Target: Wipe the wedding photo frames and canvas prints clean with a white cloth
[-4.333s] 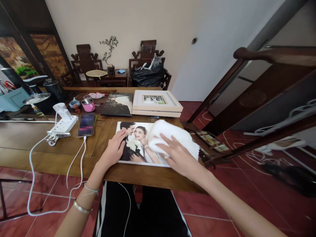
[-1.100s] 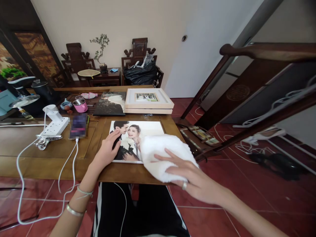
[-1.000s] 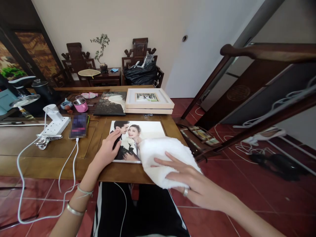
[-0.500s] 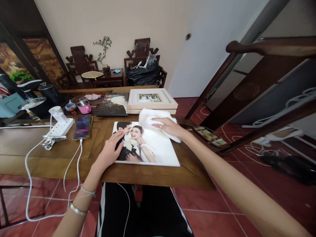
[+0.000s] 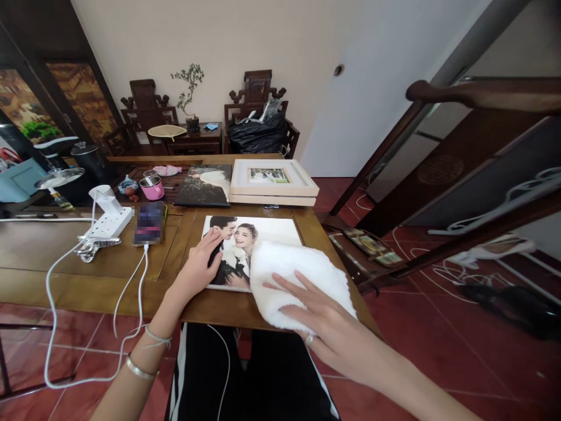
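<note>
Head view: photo (image 5: 234, 266) partly under the left hand (image 5: 201, 263), thumb spread; cloth (image 5: 293, 260) under the right hand (image 5: 318, 313), fingers spread.

The cloth (image 5: 293, 257) is coloured white; the photo print (image 5: 236, 260) is toned in black, white and cream. The tabletop (image 5: 232, 307) is tinted brown, and the red floor tiles (image 5: 438, 327) are crossed by pale lines. Black trousers (image 5: 284, 374) are edged with white stripes. The mug (image 5: 152, 190) is coloured pink; purple, perhaps, is shown on the pixelated phone (image 5: 148, 222).
</note>
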`<state>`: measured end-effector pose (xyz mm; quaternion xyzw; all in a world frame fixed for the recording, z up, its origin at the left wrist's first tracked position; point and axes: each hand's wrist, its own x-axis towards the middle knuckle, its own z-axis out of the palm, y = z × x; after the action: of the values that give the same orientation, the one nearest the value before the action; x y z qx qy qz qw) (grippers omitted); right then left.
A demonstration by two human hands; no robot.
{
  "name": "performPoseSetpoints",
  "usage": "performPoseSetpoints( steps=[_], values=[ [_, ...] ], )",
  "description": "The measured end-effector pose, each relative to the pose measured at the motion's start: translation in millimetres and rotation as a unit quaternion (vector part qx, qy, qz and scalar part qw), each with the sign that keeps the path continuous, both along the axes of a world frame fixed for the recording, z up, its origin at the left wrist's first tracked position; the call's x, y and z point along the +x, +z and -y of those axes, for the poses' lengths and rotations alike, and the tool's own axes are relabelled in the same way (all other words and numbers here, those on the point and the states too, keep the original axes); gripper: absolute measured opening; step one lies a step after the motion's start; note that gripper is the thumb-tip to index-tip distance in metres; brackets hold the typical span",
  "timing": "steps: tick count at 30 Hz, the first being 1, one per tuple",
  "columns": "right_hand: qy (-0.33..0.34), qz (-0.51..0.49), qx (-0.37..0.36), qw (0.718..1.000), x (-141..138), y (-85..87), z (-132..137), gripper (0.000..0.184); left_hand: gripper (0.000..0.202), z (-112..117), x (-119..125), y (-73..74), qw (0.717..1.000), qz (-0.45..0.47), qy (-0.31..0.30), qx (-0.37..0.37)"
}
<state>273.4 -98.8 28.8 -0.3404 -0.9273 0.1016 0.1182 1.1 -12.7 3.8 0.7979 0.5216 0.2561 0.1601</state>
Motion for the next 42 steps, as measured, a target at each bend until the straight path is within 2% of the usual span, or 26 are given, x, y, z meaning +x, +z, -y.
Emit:
performPoseSetpoints(
  steps=[3, 6, 10, 14, 16, 18, 26, 29, 32, 39, 42],
  values=[
    [-0.088, 0.015, 0.028, 0.996, -9.9, -5.5, -24.8, 0.051, 0.047, 0.1, -0.9, 3.1, 1.0, -0.007, -0.004, -0.008],
    [-0.174, 0.047, 0.032, 0.983, -22.5, -6.2, -68.7, 0.052, 0.046, -0.3, -2.8, 3.7, 1.0, 0.003, -0.002, -0.009],
    [-0.217, 0.082, 0.033, 0.972, -38.1, -2.7, -121.2, 0.049, 0.046, -1.4, -5.0, 2.1, 1.0, 0.026, -0.005, -0.007],
    [-0.242, 0.09, 0.054, 0.964, -46.2, -1.2, -138.1, 0.046, 0.046, -2.1, -5.1, 1.0, 0.999, 0.039, -0.005, -0.014],
    [-0.236, 0.094, 0.051, 0.966, -46.3, 0.7, -130.1, 0.046, 0.046, -2.2, -4.8, 0.2, 0.999, 0.041, -0.003, -0.018],
    [-0.223, 0.101, 0.033, 0.969, -44.2, 3.5, -110.8, 0.046, 0.045, -2.3, -4.3, -1.1, 0.999, 0.042, -0.001, -0.019],
    [-0.134, 0.075, -0.022, 0.988, -27.4, 2.6, 19.0, 0.055, 0.045, -2.2, -2.5, -3.8, 0.999, 0.031, -0.006, -0.007],
    [-0.113, 0.058, -0.047, 0.991, -24.2, 2.1, 28.5, 0.058, 0.046, -1.3, -2.4, -1.6, 1.0, 0.021, -0.01, -0.008],
    [-0.147, 0.053, -0.067, 0.985, -23.9, 4.0, -1.5, 0.057, 0.047, 0.1, -2.3, 2.0, 1.0, 0.004, -0.005, -0.026],
    [-0.263, 0.054, -0.017, 0.963, -35.4, 11.6, -113.4, 0.047, 0.047, 2.2, -1.6, 6.4, 0.999, -0.002, 0.003, -0.042],
    [-0.289, 0.054, -0.021, 0.955, -51.5, 14.4, -136.8, 0.047, 0.046, 1.3, -2.4, 3.6, 0.999, 0.005, 0.0, -0.035]
  ],
)
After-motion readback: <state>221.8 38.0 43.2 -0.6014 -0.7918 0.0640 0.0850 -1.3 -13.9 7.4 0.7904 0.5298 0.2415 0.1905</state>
